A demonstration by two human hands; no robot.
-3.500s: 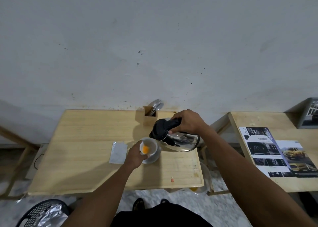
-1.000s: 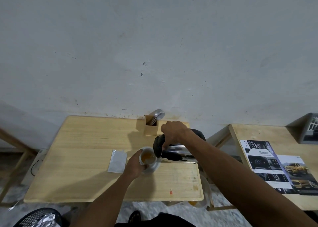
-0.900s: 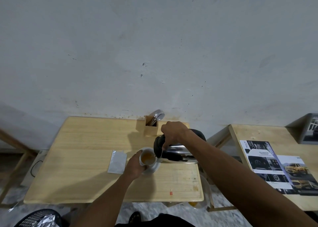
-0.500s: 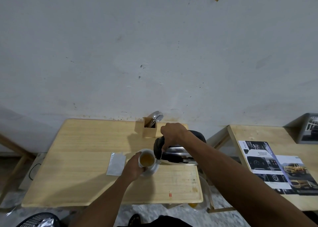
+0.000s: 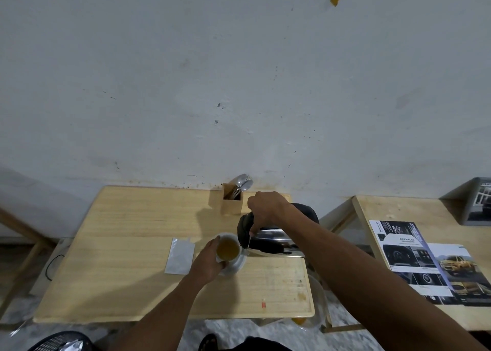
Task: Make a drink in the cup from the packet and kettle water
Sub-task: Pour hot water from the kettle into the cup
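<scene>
A white cup (image 5: 228,247) holding amber-brown liquid stands on a white saucer (image 5: 237,264) on the wooden table (image 5: 127,244). My left hand (image 5: 210,261) wraps around the cup's left side. My right hand (image 5: 265,208) grips the black handle of a steel kettle (image 5: 268,240), tilted with its spout over the cup's right rim; a thin stream runs from the spout. A silver packet (image 5: 180,255) lies flat just left of my left hand.
A small wooden holder with spoons (image 5: 233,200) stands at the table's back edge, near the wall. A second wooden table (image 5: 414,217) with a printed car brochure (image 5: 425,260) is to the right. A black basket (image 5: 61,342) sits on the floor at lower left.
The cup's contents went from orange powder to amber-brown liquid. The kettle has shifted right and sits lower beside the cup. My left hand has stayed on the cup.
</scene>
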